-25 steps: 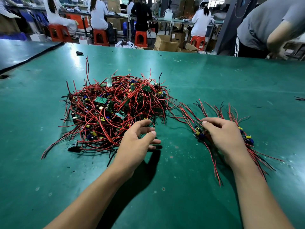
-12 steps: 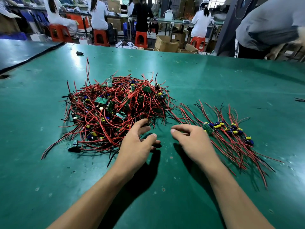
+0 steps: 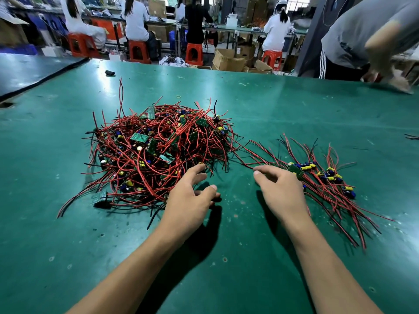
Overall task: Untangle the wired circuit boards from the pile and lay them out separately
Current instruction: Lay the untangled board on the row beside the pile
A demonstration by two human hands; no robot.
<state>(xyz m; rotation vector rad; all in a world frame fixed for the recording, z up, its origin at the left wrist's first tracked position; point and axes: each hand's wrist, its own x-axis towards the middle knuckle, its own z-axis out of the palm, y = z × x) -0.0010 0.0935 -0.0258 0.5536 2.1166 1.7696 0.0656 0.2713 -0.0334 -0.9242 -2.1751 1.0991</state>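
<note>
Left hand (image 3: pixel 190 198): open, fingers (image 3: pixel 196 172) spread and relaxed, gripping nothing. The index tip is at the near edge of the pile, touching or almost; I cannot tell which.
Right hand (image 3: pixel 282 192): loosely curled with the index forward and nothing in it that I can see; the thumb is hidden.
Pile (image 3: pixel 156 150): ahead and left of my left fingers, a dense knot of red and black wires with small green boards all through it.
Laid-out boards (image 3: pixel 328 177): just right of my right fingers, side by side, wires trailing toward me. The nearest one sits beside my knuckles.
Stray wires: a few run from the pile across the surface (image 3: pixel 249 279) to just ahead of my right fingers, so the two groups are not fully apart.
Step in hand: I judge it to be picking the next board off the pile's near edge.
How I'd do it: choose a board lying on top at the rim and pinch the board itself, not a wire. Press the pile down with the other hand and draw slowly along the line of its wires.
Watch for: if the heap lifts with it, stop and free the crossing loop first.
Placing: set it beside the last laid-out board, wires straight, not crossing its neighbour.
</note>
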